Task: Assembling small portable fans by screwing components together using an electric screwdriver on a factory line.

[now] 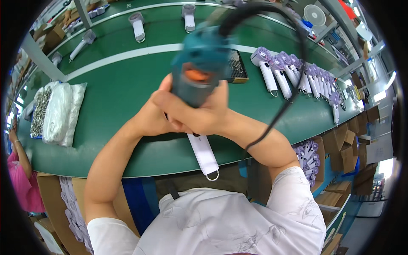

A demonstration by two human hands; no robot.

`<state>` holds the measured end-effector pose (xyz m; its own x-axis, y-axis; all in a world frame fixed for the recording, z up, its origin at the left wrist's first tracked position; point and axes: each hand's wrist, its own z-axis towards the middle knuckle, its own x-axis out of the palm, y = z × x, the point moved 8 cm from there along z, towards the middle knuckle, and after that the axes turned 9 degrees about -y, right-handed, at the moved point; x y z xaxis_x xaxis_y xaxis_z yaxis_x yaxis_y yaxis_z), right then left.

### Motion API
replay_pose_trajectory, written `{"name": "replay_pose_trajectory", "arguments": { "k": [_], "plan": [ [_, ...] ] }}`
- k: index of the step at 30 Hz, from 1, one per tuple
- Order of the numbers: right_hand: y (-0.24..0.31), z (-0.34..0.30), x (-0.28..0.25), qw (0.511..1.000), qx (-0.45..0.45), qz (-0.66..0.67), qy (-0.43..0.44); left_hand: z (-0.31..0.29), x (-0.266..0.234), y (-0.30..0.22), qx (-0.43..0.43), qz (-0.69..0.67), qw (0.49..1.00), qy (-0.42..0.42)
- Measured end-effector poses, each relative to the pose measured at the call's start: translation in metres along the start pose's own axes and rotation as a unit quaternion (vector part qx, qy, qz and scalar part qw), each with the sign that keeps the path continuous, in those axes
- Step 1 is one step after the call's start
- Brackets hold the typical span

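Observation:
A teal electric screwdriver (199, 57), blurred, stands upright over the green workbench, its black cable looping off to the right. Around its lower body my right hand (202, 117) is closed. My left hand (155, 110) is closed too, beside and under the tool, at the hidden upper end of a white-handled fan (205, 154). The handle points toward me with a metal loop at its end. Both hands and the screwdriver hide the fan's head and the tool's tip.
Left on the bench lie clear bags (63, 112) beside a blue tray of metal loops (40, 108). A black screw box (237, 68) and a row of purple-headed fans (293, 72) sit right. Fans fill a carton (321, 159) below. A person in pink (25, 182) works left.

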<state>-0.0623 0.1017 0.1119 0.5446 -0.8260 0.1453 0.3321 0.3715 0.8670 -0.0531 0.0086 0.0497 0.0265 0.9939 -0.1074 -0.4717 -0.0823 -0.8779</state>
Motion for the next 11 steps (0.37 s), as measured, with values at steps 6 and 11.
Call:
{"name": "replay_pose_trajectory", "arguments": {
  "k": [6,11],
  "plan": [
    [0.054,0.035,-0.106,0.978,-0.186,0.009,-0.095,-0.009,0.012,0.019,-0.01,0.102,0.989,0.109],
    [0.01,0.032,-0.225,0.919,-0.171,-0.075,-0.346,-0.003,0.012,0.023,0.01,0.122,0.984,0.129]
  ]
}}
